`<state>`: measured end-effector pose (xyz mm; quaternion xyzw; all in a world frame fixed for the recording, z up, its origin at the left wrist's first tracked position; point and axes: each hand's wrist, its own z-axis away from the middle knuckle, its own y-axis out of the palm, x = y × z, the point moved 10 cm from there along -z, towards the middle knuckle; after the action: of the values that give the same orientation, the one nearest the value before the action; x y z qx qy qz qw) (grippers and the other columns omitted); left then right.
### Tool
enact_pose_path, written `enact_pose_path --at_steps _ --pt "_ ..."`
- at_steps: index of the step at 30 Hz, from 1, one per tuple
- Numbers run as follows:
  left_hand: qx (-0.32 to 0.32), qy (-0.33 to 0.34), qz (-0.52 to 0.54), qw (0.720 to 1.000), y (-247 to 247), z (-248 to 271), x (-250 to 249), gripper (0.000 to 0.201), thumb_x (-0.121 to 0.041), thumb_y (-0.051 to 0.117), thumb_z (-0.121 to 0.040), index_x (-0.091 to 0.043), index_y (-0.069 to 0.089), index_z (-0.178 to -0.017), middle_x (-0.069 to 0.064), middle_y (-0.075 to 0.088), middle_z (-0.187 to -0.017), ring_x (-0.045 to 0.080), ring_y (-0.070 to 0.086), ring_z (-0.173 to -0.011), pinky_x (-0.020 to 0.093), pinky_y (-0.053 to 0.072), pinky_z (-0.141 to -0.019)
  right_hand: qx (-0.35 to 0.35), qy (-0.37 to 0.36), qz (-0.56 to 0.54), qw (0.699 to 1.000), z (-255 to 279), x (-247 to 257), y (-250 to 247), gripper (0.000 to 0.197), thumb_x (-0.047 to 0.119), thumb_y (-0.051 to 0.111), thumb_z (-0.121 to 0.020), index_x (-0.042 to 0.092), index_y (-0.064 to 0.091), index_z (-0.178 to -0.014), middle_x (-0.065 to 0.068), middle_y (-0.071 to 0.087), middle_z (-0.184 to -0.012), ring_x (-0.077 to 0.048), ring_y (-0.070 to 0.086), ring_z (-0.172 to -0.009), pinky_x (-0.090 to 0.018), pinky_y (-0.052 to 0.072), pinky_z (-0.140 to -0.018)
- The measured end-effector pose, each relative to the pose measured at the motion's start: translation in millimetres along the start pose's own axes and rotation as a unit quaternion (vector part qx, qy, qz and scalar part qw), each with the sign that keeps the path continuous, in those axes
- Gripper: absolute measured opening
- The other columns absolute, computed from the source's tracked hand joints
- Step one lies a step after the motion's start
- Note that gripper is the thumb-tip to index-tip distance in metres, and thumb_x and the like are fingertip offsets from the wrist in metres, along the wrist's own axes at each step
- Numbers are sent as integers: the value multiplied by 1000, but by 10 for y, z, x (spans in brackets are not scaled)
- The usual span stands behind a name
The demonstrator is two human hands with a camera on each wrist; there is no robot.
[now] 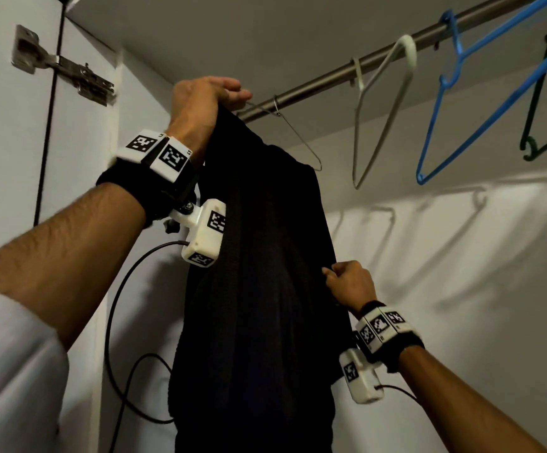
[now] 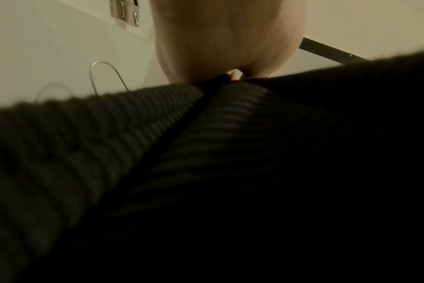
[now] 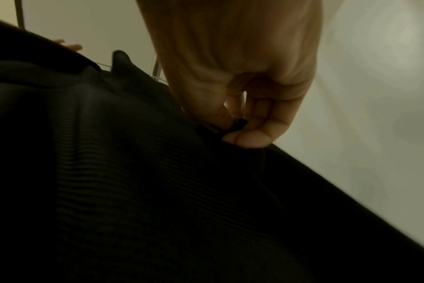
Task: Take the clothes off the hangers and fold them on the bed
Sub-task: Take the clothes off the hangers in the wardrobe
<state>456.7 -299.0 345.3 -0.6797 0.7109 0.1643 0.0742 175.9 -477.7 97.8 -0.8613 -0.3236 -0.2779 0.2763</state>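
Observation:
A black ribbed garment (image 1: 259, 273) hangs on a thin wire hanger (image 1: 298, 138) from the metal closet rail (image 1: 363, 63). High at the garment's top, close to the hanger's left arm, my left hand (image 1: 219, 96) pinches the fabric. In the left wrist view the left hand (image 2: 230, 76) meets the ribbed cloth (image 2: 133, 143) at its top fold. Lower down, my right hand (image 1: 340, 279) pinches the garment's right edge. The right wrist view shows the right hand's (image 3: 237, 132) thumb and forefinger closed on a bit of the black fabric (image 3: 133, 172).
Further right on the rail hang a bare white hanger (image 1: 383, 109), a blue hanger (image 1: 455, 109) and a dark green hanger (image 1: 546, 125). The closet door with its metal hinge (image 1: 66, 67) stands at left. White closet walls enclose the space behind.

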Motion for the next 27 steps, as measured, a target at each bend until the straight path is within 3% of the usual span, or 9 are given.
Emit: enact_pose_path --at_steps 3,7,10,13,18,22,25,27 --pt "-3 10 9 1000 9 7 11 25 16 53 -83 -2 69 -91 21 76 -102 30 75 -95 31 61 -88 -1 -12 -11 1000 193 -98 17 41 33 63 -96 10 54 -62 -10 63 -58 -30 66 -63 -38 54 -66" --pt "1 18 -6 1000 6 35 57 34 17 49 -73 -5 69 -91 16 78 -99 29 75 -93 32 61 -84 -2 -36 -31 999 421 -146 51 48 31 64 -96 15 42 -56 1 51 -48 -29 65 -56 -36 53 -60" --pt "1 20 -24 1000 -5 58 79 39 19 48 -74 -6 69 -94 12 78 -101 27 76 -95 30 61 -82 -1 -48 -50 998 585 -233 90 49 28 65 -96 14 39 -57 -2 48 -47 -28 59 -50 -38 51 -56" --pt "0 22 -27 999 14 91 67 39 21 47 -73 -4 68 -95 14 77 -102 24 76 -96 26 59 -79 24 -29 -69 997 765 -370 173 48 29 65 -97 5 46 -60 -11 58 -50 -23 62 -47 -37 55 -55" --pt "-11 20 -26 999 32 101 23 38 19 46 -75 -4 68 -94 13 78 -100 25 76 -95 27 61 -81 47 -7 -96 994 1017 -438 213 45 26 65 -99 5 51 -61 -9 62 -52 -17 65 -44 -24 50 -48" --pt "-9 15 -46 999 56 139 -7 38 16 47 -76 -2 70 -100 10 78 -99 20 76 -96 29 60 -81 83 18 -98 992 1238 -566 271 43 27 63 -99 -5 55 -72 -17 65 -59 -19 66 -46 -37 56 -53" --pt "-3 6 -50 999 88 168 19 40 17 45 -77 0 70 -104 12 78 -102 22 75 -99 33 59 -88 101 37 -116 987 1424 -635 244 44 24 64 -101 -2 52 -68 -14 60 -55 -19 62 -45 -32 54 -51" --pt "-6 5 -52 999 84 184 15 40 18 43 -79 0 69 -103 15 77 -104 23 75 -100 35 59 -91 106 36 -113 987 1449 -602 166 41 25 64 -101 -5 59 -74 -18 65 -61 -19 63 -47 -35 57 -54"
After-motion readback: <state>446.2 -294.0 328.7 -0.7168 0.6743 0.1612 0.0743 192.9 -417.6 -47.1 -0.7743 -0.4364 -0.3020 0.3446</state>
